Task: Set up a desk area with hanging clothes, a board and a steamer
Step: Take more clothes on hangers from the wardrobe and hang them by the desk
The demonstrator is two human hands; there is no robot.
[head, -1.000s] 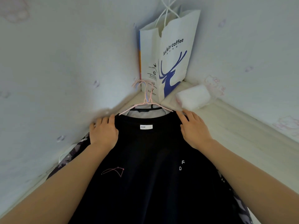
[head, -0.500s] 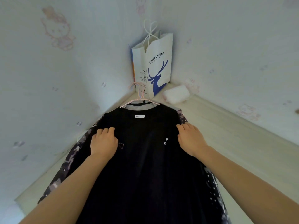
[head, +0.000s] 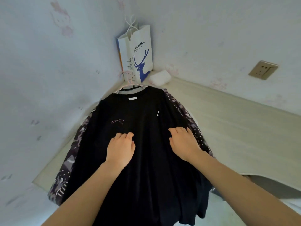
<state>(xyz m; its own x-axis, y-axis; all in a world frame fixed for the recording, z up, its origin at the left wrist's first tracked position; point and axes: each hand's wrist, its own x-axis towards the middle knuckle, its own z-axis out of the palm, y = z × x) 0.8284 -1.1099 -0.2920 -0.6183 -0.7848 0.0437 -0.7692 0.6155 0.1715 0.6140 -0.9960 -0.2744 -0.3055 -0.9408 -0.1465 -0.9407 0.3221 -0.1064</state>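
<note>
A black T-shirt (head: 141,115) on a pink hanger (head: 128,84) lies flat on the cream desk (head: 228,124), over a patterned grey garment (head: 190,118) whose sleeves stick out on both sides. My left hand (head: 121,149) rests palm down on the shirt's middle, fingers slightly bent. My right hand (head: 184,142) lies flat on the shirt to the right of it. Neither hand holds anything. No board or steamer is in view.
A white paper coffee bag (head: 138,54) with a blue deer stands in the desk's far corner. Beside it lies a white tissue pack (head: 160,77). A wall socket (head: 263,70) is at the right. Walls close in on the left and back.
Both hands have slid down the black shirt from its shoulders to its middle. The view has pulled back, showing more of the desk.
</note>
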